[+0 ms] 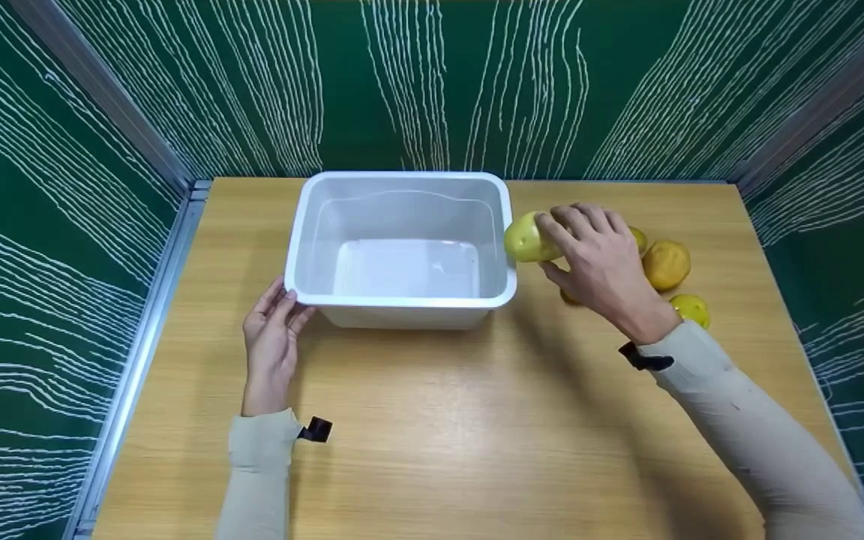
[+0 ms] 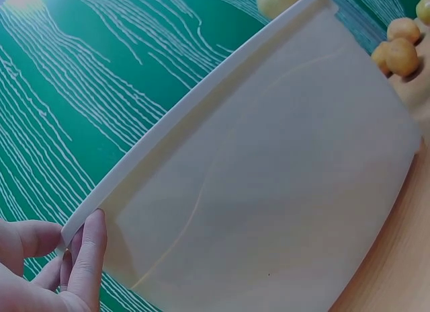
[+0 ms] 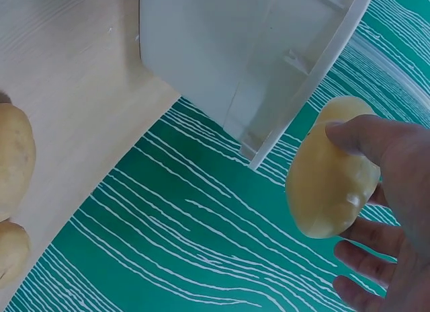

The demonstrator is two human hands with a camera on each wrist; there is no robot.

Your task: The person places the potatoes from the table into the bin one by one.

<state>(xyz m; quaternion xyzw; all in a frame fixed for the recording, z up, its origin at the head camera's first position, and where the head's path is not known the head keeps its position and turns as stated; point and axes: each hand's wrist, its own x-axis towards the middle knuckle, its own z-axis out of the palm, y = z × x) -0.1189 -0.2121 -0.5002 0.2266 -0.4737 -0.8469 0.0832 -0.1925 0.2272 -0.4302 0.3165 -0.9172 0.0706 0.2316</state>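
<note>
A white plastic bin stands at the back of the table, with only its bare bottom showing inside. My left hand pinches the rim at the bin's front left corner; the left wrist view shows thumb and fingers on either side of that rim. My right hand grips a smooth yellow potato beside the bin's right rim. In the right wrist view the potato is held up at rim height, thumb on one side and fingers on the other.
Right of the bin, partly behind my right hand and wrist, lie several more potatoes, among them a brownish one and a yellow one. Green walls with white wavy lines enclose the wooden table at the back and sides.
</note>
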